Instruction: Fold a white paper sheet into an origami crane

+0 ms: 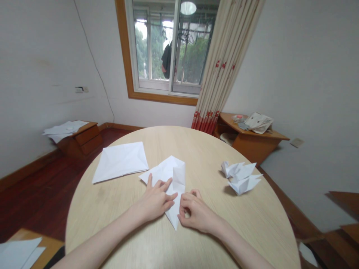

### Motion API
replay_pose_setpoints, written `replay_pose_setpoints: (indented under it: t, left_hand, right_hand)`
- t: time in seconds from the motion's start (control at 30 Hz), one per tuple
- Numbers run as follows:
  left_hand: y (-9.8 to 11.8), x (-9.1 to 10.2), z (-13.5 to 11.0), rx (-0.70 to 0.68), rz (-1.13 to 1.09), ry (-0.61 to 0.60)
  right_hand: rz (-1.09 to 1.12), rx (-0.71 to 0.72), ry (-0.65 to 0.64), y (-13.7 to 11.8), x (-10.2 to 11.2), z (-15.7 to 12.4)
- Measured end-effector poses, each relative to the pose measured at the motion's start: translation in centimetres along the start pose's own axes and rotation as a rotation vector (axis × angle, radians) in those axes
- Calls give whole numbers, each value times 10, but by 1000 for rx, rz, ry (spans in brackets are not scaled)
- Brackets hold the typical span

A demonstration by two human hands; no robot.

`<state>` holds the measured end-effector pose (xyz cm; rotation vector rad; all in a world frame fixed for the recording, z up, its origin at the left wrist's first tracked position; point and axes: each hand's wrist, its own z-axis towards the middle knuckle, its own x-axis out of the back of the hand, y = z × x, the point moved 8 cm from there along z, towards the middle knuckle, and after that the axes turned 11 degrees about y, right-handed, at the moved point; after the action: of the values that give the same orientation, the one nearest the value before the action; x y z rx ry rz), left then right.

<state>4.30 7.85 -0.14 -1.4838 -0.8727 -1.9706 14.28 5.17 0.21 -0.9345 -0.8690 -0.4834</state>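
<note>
A partly folded white paper (171, 173) lies in the middle of the round wooden table (179, 239). My left hand (156, 200) rests flat on the paper's left part, fingers stretched out and spread. My right hand (195, 213) sits at the paper's lower right edge with its fingers curled in, pressing on the fold. A raised flap of the paper stands just above my right hand.
A creased white sheet (120, 161) lies on the table at the left. Folded paper figures (241, 177) sit at the right. A low cabinet (80, 138) with papers stands far left, a wooden desk (252, 140) with a bag far right, below a curtain (224, 67).
</note>
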Motion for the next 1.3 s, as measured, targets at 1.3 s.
replay_pose_setpoints:
  t: [1.3]
  left_hand:
    - [1, 3, 1, -52, 14, 69]
  right_hand:
    - [84, 62, 143, 3, 23, 3]
